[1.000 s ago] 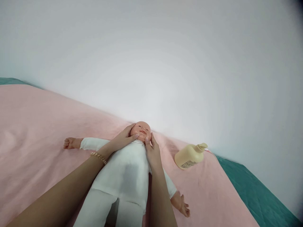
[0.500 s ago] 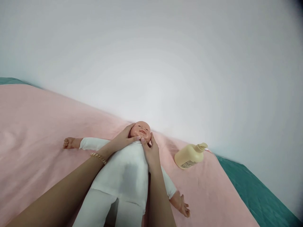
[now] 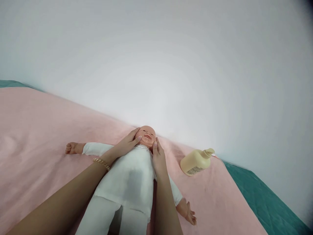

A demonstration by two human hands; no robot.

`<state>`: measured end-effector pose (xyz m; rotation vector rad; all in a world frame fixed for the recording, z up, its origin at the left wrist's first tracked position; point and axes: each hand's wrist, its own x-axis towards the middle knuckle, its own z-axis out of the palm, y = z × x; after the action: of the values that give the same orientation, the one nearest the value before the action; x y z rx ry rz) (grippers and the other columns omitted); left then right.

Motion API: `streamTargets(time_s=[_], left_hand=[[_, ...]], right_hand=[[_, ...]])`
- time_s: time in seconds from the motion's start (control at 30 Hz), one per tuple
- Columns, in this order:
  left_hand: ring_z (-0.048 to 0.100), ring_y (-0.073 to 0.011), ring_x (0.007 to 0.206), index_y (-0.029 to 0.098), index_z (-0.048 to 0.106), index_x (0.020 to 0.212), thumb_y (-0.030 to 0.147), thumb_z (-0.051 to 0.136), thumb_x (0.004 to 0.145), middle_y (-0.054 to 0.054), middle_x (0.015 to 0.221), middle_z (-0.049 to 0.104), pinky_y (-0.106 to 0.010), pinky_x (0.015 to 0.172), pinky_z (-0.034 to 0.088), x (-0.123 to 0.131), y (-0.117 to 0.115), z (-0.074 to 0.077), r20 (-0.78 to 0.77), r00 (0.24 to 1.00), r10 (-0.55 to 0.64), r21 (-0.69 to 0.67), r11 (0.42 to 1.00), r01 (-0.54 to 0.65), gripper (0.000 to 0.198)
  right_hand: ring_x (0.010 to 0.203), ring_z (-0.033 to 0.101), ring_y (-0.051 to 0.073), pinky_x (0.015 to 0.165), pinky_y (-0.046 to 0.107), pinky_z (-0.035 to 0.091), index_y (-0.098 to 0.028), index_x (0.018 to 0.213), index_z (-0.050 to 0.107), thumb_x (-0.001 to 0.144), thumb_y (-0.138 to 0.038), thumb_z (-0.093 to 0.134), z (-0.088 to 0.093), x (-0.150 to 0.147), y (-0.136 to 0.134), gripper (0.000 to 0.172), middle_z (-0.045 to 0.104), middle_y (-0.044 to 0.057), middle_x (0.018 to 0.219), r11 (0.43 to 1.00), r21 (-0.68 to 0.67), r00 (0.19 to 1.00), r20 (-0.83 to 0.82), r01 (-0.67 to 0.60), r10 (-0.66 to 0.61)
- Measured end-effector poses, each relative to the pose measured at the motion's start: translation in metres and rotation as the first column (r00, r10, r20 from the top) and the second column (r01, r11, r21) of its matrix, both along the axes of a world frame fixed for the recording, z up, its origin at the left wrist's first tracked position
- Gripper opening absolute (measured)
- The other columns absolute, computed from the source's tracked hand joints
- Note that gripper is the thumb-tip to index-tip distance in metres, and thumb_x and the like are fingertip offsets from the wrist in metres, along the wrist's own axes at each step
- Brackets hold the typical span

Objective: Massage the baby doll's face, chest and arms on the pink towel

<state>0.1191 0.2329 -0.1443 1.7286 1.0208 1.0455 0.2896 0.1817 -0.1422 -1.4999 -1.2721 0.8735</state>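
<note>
A baby doll (image 3: 132, 178) in a white suit lies on its back on a pink blanket (image 3: 36, 130), head toward the wall, arms spread. My left hand (image 3: 126, 144), a gold bracelet at its wrist, rests with fingers stretched along the left cheek of the doll's head (image 3: 147, 134). My right hand (image 3: 158, 156) lies flat on the doll's other side, fingertips touching the right cheek and jaw. Neither hand grips anything; both only touch the face.
A cream pump bottle (image 3: 197, 160) lies on its side on the blanket to the right of the doll. A teal sheet (image 3: 264, 199) shows beyond the blanket's right edge. A plain white wall (image 3: 171, 65) rises just behind the doll's head.
My fingertips have slid apart from under the doll's chin back out to its cheeks. The doll and bottle have not moved.
</note>
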Motion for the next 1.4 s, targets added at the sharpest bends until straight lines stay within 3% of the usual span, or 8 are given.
streamTargets(time_s=[0.1,0.2,0.43,0.6,0.93,1.17,1.27,1.4], left_hand=[[0.031,-0.0272,0.144,0.012,0.030,0.150,0.064,0.043,0.091,-0.012,0.156,0.035,-0.038,0.121,0.026,-0.001,-0.003,0.004,0.006,1.000,-0.027,-0.028,0.999,0.027,0.080],[0.037,-0.0285,0.141,0.015,0.033,0.148,0.062,0.053,0.087,-0.012,0.153,0.039,-0.038,0.117,0.034,-0.001,-0.005,0.007,0.039,0.998,-0.058,-0.026,0.998,0.059,0.080],[0.040,-0.0319,0.138,0.013,0.031,0.149,0.058,0.059,0.083,-0.015,0.151,0.041,-0.043,0.115,0.036,0.000,-0.002,-0.001,0.037,0.999,-0.029,-0.014,0.999,0.029,0.085],[0.040,-0.0319,0.138,0.014,0.032,0.150,0.061,0.056,0.084,-0.015,0.152,0.040,-0.044,0.114,0.036,-0.001,-0.001,-0.004,0.032,0.999,-0.022,-0.008,1.000,0.022,0.084],[0.025,-0.0277,0.147,0.008,0.025,0.153,0.067,0.039,0.089,-0.014,0.158,0.027,-0.042,0.123,0.019,0.001,0.006,-0.014,-0.043,0.999,0.020,0.017,1.000,-0.019,0.088],[0.040,-0.0293,0.136,0.011,0.035,0.146,0.059,0.035,0.091,-0.018,0.151,0.037,-0.047,0.114,0.035,-0.005,-0.007,-0.010,0.092,0.961,0.259,0.095,0.959,-0.268,0.073],[0.046,-0.0276,0.129,0.014,0.047,0.134,0.057,0.036,0.090,-0.017,0.141,0.047,-0.046,0.108,0.040,-0.010,-0.017,-0.003,0.168,0.922,0.349,0.132,0.919,-0.372,0.062],[0.050,-0.0286,0.122,0.015,0.054,0.122,0.057,0.038,0.088,-0.016,0.133,0.054,-0.048,0.106,0.041,-0.018,-0.036,0.016,0.226,0.890,0.395,0.128,0.894,-0.429,0.057]], right_hand=[[0.139,0.042,0.024,0.116,0.038,0.036,-0.017,0.152,0.033,0.086,-0.074,0.039,0.002,-0.002,-0.001,0.088,0.042,0.008,0.150,1.000,-0.015,1.000,0.027,0.006,-0.005],[0.134,0.048,0.025,0.113,0.038,0.039,-0.018,0.153,0.031,0.082,-0.072,0.049,0.004,-0.005,-0.002,0.091,0.047,0.009,0.146,0.999,-0.037,0.997,0.067,0.028,-0.025],[0.126,0.055,0.023,0.107,0.037,0.045,-0.023,0.152,0.031,0.076,-0.063,0.063,0.002,-0.008,0.000,0.092,0.051,0.006,0.143,0.997,-0.058,0.997,0.058,0.056,-0.053],[0.130,0.052,0.024,0.110,0.039,0.041,-0.024,0.153,0.030,0.080,-0.065,0.056,-0.001,-0.006,0.001,0.087,0.049,0.006,0.146,0.997,-0.054,0.996,0.074,0.050,-0.046],[0.142,0.038,0.025,0.117,0.041,0.032,-0.013,0.156,0.019,0.094,-0.059,0.025,-0.002,-0.003,0.000,0.078,0.037,0.009,0.153,0.999,-0.038,0.979,0.205,-0.007,0.015],[0.144,0.034,0.030,0.118,0.048,0.028,-0.009,0.157,0.013,0.093,-0.062,0.024,0.012,-0.004,-0.016,0.084,0.032,0.014,0.155,0.994,-0.106,0.957,0.290,0.026,0.005],[0.147,0.027,0.031,0.121,0.047,0.023,-0.005,0.155,0.017,0.090,-0.063,0.032,0.027,0.003,-0.031,0.089,0.024,0.015,0.158,0.994,-0.101,0.949,0.315,0.035,-0.001],[0.146,0.030,0.031,0.121,0.047,0.023,-0.005,0.152,0.030,0.088,-0.060,0.035,0.054,0.020,-0.054,0.084,0.030,0.012,0.156,0.998,-0.055,0.940,0.342,0.026,-0.006]])
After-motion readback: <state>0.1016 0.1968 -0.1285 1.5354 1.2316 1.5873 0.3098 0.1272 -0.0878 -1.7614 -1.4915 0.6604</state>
